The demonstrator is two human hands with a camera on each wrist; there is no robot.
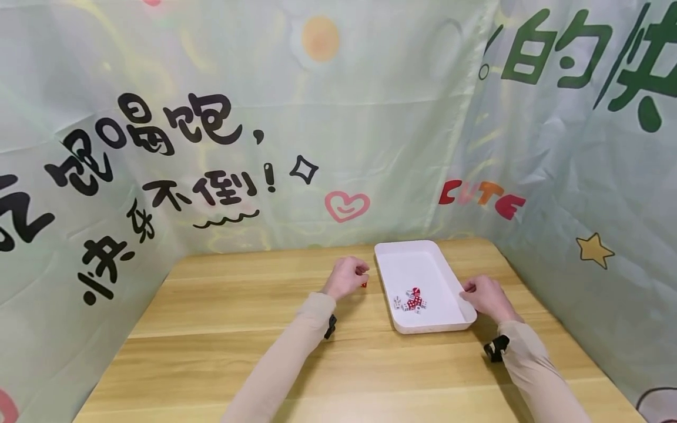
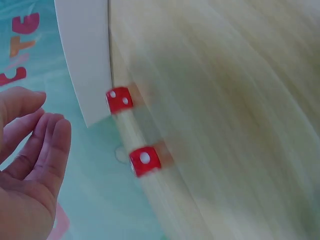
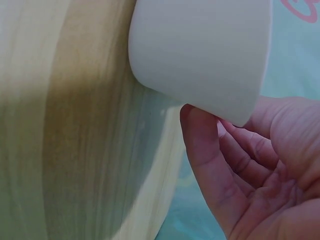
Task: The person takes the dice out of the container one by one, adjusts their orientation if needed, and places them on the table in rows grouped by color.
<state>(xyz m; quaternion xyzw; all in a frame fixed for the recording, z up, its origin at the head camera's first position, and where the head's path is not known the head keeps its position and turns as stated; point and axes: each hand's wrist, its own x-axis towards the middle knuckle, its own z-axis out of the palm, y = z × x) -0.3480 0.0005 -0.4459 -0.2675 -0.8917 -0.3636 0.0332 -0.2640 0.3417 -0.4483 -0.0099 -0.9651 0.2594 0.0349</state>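
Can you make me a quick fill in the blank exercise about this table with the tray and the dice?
1. The white tray stands on a table made of ____.
2. The two loose dice outside the tray, near the left hand, are coloured ____.
3. The right hand touches the tray at its ____ side.
4. The small heap of dice lies ____ the tray.

Missing words: wood; red; right; inside
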